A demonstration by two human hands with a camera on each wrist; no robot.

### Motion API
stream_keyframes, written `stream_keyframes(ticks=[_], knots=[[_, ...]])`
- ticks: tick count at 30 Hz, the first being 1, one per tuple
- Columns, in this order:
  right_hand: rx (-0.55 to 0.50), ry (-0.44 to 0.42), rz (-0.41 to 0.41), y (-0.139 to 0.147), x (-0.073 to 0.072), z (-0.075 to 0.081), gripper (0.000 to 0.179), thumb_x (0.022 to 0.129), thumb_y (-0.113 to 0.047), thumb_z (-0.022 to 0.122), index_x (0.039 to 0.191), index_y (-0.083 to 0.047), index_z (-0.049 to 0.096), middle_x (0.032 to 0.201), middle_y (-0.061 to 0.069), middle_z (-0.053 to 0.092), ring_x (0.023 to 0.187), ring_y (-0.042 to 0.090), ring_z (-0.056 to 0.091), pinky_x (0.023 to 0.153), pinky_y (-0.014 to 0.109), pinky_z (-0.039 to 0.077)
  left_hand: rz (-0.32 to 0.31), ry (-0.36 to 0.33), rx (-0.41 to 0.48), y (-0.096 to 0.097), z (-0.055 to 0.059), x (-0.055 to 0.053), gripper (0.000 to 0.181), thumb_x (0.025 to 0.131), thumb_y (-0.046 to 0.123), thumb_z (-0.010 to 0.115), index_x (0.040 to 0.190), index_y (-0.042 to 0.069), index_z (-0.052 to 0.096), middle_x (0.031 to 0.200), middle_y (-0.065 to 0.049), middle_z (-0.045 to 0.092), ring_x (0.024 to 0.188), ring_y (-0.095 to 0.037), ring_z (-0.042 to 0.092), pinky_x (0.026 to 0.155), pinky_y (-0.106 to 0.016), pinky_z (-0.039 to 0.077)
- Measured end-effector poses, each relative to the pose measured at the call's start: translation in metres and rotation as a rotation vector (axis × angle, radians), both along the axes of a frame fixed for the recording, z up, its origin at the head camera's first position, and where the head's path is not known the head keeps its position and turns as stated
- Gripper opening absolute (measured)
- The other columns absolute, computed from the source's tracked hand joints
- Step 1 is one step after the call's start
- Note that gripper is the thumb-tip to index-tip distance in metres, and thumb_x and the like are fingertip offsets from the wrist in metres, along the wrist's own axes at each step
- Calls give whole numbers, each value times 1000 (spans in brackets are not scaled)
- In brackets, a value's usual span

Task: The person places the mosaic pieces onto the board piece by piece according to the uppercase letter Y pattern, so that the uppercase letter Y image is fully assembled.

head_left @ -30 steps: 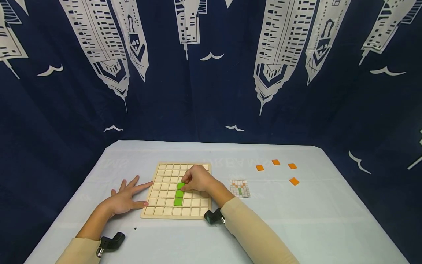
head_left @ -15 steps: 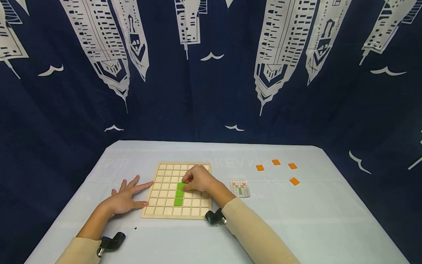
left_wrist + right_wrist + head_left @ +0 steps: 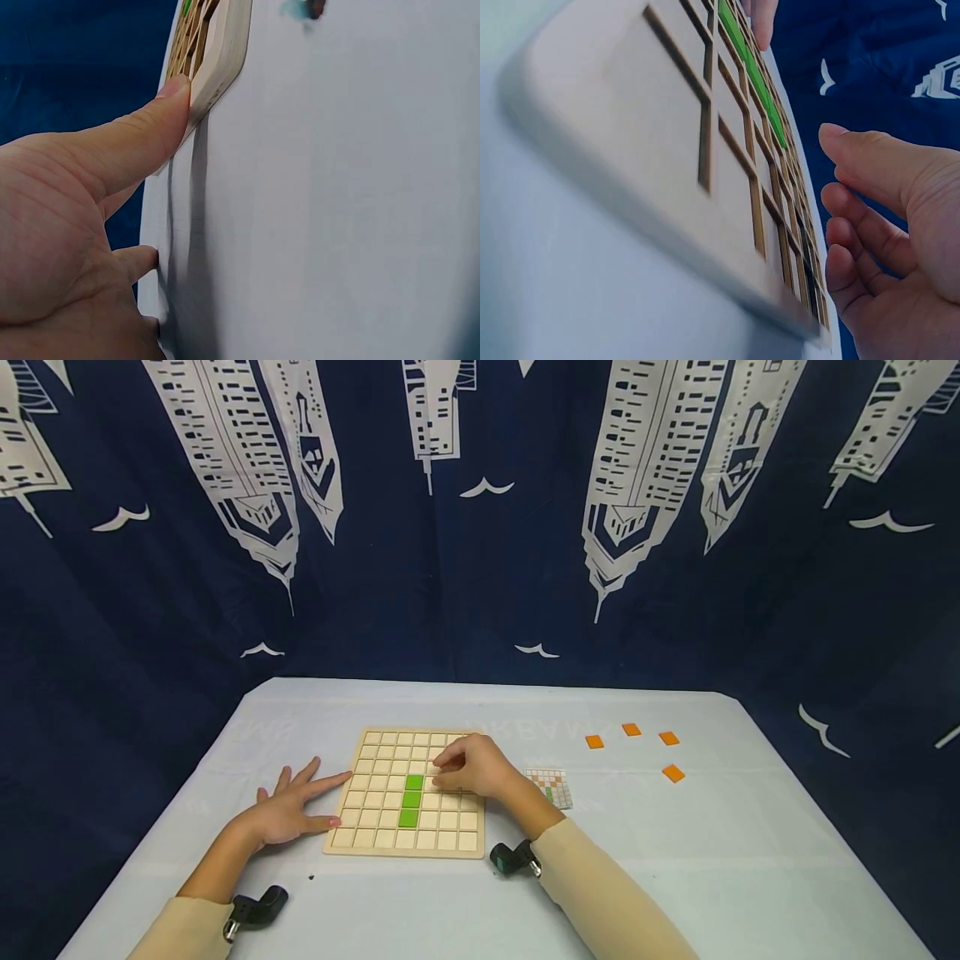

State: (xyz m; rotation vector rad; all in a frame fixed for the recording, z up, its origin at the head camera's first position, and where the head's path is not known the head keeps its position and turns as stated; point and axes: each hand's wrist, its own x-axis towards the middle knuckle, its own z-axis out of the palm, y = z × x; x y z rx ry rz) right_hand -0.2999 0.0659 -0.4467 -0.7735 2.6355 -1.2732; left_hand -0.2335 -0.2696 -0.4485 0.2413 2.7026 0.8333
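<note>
A light wooden grid board lies on the white table, its cells framed by thin raised strips. Three green square tiles sit in one column of it, near the middle. At the board's left edge my left hand rests with fingers spread; in the left wrist view its thumb touches the rim. Over the board's right half, just right of the green tiles, is my right hand. Its fingers are loosely curved, and the right wrist view shows nothing between thumb and fingertips.
Several orange square tiles lie loose toward the table's right back. A small printed pattern card lies right of the board, partly behind the right forearm. A dark blue curtain with white buildings hangs behind the table.
My right hand has let go of the uppermost green tile and moved right, away from the column; all three green tiles now show fully. The left hand stays in place.
</note>
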Motion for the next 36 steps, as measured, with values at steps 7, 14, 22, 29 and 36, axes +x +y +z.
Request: stream_keyframes(ticks=[7, 14, 22, 29, 36], knots=[[-40, 18, -47, 18, 5, 2, 24, 81, -18, 88, 101, -7, 81, 95, 5, 76, 78, 8, 60, 71, 21, 52, -6, 22, 16, 0, -2, 0, 85, 77, 60, 79, 152, 36, 49, 168, -32, 3, 147, -67, -17, 101, -88, -16], [-84, 80, -71, 36, 11, 4, 26, 82, -17, 87, 104, -6, 81, 95, 8, 77, 77, 10, 60, 71, 23, 52, 4, 7, -5, 2, 1, 1, 85, 80, 54, 80, 154, 29, 47, 168, -32, 2, 147, -66, -17, 103, -88, -15], [-113, 104, -147, 59, 18, 8, 27, 82, -19, 88, 105, -7, 80, 100, 7, 78, 83, 19, 66, 73, 25, 54, 1, -7, -21, 5, 5, 2, 85, 81, 50, 81, 155, 25, 46, 167, -33, 2, 146, -68, -16, 102, -89, -13], [-131, 115, -189, 83, 23, 5, 27, 81, -22, 88, 105, -11, 81, 102, 7, 78, 81, 12, 63, 71, 25, 54, 4, -3, -31, 5, 5, 3, 85, 81, 51, 81, 155, 25, 47, 168, -33, 3, 147, -67, -15, 103, -88, -13], [-169, 147, -218, 104, 29, 7, 28, 81, -21, 89, 104, -9, 81, 105, 11, 78, 86, 18, 66, 75, 27, 56, 3, -3, -24, 5, 5, 3, 85, 81, 50, 81, 155, 25, 46, 168, -33, 2, 147, -67, -15, 103, -88, -13]])
